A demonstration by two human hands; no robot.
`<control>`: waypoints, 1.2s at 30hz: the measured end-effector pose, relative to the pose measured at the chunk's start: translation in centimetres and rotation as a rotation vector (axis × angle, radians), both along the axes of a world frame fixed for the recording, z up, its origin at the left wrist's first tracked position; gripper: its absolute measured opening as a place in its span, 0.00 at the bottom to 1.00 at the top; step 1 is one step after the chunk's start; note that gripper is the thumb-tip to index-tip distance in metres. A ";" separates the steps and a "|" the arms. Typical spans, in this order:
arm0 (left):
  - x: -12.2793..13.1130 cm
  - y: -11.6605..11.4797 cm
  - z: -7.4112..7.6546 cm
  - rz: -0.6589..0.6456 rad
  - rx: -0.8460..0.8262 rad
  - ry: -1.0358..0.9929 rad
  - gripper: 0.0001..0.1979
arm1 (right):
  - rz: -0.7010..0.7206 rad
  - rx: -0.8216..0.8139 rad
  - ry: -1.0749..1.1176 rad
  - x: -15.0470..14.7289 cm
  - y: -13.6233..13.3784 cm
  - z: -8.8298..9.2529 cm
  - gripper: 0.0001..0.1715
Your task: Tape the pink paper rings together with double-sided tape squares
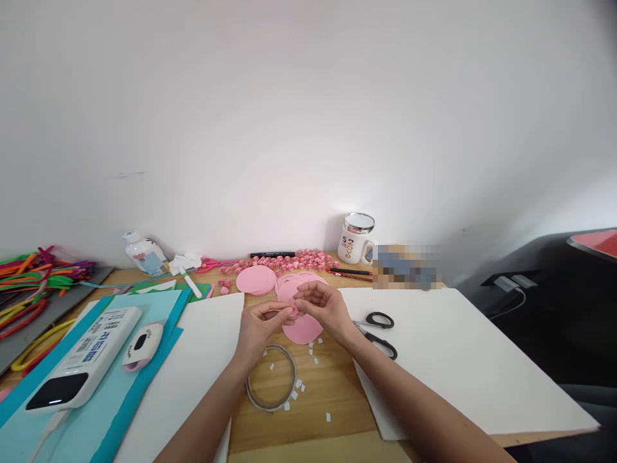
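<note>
Both my hands meet over the middle of a wooden desk (pixel 332 386). My left hand (pixel 260 325) and my right hand (pixel 324 307) pinch a small pink piece (pixel 292 311) between their fingertips. Just under them lies a pink paper circle (pixel 303 331). More pink circles (pixel 256 280) are stacked behind, and several small pink rolled pieces (pixel 294 260) are strewn along the back. A ring of tape (pixel 271 386) lies below my left hand, with small white scraps (pixel 299 386) around it.
Black-handled scissors (pixel 378 331) lie on a white sheet (pixel 457 360) at the right. At the left are another white sheet (pixel 193 360), teal paper (pixel 125 392), a white device (pixel 81 366) and a small pink-white gadget (pixel 143 346). Pipe cleaners (pixel 33 283), a bottle (pixel 143 254) and a mug (pixel 357 239) stand farther back.
</note>
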State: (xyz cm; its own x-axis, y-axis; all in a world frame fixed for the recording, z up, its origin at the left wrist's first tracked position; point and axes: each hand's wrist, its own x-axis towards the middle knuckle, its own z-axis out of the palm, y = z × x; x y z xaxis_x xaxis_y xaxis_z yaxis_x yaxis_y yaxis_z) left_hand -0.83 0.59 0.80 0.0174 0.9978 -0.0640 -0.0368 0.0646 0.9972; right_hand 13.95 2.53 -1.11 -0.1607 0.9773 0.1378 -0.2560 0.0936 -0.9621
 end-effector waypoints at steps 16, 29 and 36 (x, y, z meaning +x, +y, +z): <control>0.0 0.1 0.3 0.125 0.025 -0.021 0.09 | 0.021 0.070 -0.083 -0.3 0.0 -0.6 0.17; 0.0 0.0 0.2 0.119 0.124 0.143 0.08 | -0.060 0.093 -0.260 -0.4 0.0 -0.8 0.08; 0.2 0.1 -0.7 0.090 0.110 0.166 0.10 | -0.166 0.334 -0.484 -0.6 -0.2 -1.5 0.05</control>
